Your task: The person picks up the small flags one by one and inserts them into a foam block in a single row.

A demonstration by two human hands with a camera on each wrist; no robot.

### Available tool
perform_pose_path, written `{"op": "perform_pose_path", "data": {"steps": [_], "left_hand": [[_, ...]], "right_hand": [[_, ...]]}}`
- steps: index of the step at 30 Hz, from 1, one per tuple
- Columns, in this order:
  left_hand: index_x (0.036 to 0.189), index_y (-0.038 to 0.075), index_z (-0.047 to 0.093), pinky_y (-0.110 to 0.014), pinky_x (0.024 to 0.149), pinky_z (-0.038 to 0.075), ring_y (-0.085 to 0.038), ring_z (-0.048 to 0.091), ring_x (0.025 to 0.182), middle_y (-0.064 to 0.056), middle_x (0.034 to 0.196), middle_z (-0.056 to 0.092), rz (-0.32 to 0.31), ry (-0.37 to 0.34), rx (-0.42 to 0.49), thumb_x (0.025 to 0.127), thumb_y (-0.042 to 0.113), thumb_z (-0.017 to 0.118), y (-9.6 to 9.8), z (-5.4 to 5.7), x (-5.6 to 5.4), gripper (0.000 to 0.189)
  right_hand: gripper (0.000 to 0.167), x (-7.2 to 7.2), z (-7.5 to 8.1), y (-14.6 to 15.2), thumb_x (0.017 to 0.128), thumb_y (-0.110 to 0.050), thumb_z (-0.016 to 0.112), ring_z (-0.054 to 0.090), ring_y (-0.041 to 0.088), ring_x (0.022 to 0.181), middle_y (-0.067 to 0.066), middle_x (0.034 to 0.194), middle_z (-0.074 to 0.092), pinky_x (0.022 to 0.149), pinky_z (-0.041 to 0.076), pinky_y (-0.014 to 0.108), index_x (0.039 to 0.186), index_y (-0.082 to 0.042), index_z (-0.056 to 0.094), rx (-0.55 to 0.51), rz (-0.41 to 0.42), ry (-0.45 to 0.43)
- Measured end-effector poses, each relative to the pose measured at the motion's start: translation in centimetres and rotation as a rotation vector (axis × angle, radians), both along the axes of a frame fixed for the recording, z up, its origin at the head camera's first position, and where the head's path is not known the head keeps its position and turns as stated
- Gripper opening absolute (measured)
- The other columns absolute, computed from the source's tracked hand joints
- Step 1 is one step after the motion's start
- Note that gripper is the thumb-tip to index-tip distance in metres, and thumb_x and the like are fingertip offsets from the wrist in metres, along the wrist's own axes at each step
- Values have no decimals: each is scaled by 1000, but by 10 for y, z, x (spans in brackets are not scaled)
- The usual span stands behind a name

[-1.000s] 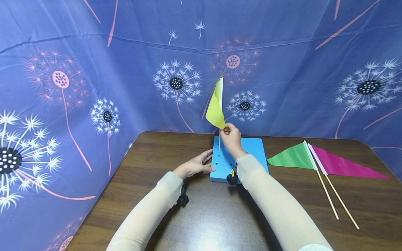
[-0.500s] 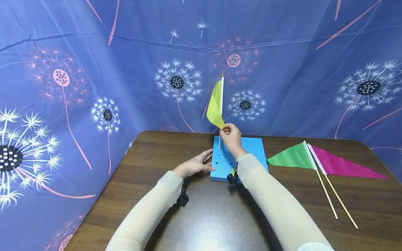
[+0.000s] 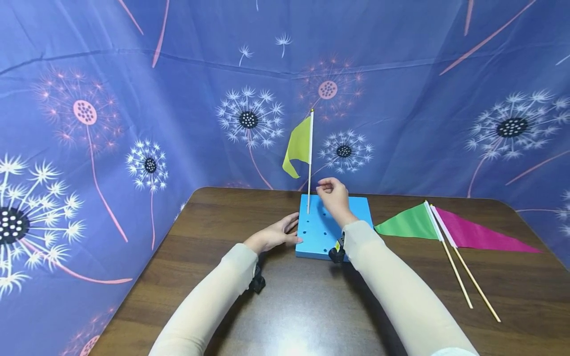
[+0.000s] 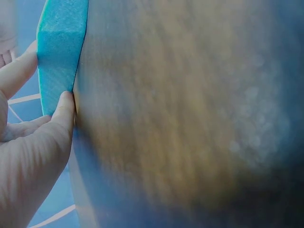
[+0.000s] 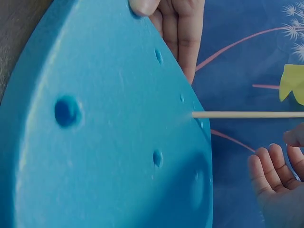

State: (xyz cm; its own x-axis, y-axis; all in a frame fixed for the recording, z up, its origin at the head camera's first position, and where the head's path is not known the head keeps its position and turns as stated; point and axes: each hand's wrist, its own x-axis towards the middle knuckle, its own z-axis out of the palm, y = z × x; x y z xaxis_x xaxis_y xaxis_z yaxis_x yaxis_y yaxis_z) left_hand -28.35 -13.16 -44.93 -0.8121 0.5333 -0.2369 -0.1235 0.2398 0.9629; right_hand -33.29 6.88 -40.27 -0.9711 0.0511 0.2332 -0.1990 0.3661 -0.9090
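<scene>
A yellow pennant flag [image 3: 300, 143] stands upright, the foot of its wooden stick [image 5: 247, 114] in a hole of the blue board [image 3: 315, 240]. My right hand [image 3: 335, 197] is just right of the stick, apart from it, fingers loosely bent with nothing in them. The right wrist view shows that hand [image 5: 280, 183] beside the stick with a gap between. At the board's left side is my left hand [image 3: 277, 235], thumb on the near-left corner and fingers extended along the edge. In the left wrist view its fingertips touch the board's side [image 4: 59, 71].
Right of the board, a green pennant flag [image 3: 411, 222] and a magenta pennant flag [image 3: 481, 232] lie on the brown wooden table [image 3: 213, 222], sticks toward the front right. Several other holes show in the board. A blue dandelion-print cloth [image 3: 191, 99] hangs behind and at the left.
My right hand has let go of the yellow flag's stick and moved slightly right. The flag stays upright and its cloth hangs free. My left hand keeps its place at the board.
</scene>
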Motion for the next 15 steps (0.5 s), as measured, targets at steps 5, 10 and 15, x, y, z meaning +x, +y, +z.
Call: {"op": "perform_pose_path", "data": {"steps": [5,10,15], "left_hand": [[157,11,7,-40,119,26,-22,15,150,-7,164,11,-6,1,-22,91,5,66,-2,-2,1,89],[157,13,6,-40,119,25,-21,15,150,-6,164,10,-18,-3,-29,91,7,67,-2,-2,1,90],[157,14,4,-41,118,28,-22,15,150,-5,164,7,-32,-6,-4,92,4,64,-1,1,2,90]], "right_hand": [[21,4,-1,5,94,-13,61,60,24,90,15,101,64,76,49,28,112,-1,63,-7,-12,-17],[19,7,-2,9,94,-15,61,59,20,86,13,98,64,73,49,24,109,-3,65,-9,-23,-21],[20,7,2,16,94,-16,63,61,24,89,16,100,66,78,51,30,107,-1,66,15,-44,13]]}}
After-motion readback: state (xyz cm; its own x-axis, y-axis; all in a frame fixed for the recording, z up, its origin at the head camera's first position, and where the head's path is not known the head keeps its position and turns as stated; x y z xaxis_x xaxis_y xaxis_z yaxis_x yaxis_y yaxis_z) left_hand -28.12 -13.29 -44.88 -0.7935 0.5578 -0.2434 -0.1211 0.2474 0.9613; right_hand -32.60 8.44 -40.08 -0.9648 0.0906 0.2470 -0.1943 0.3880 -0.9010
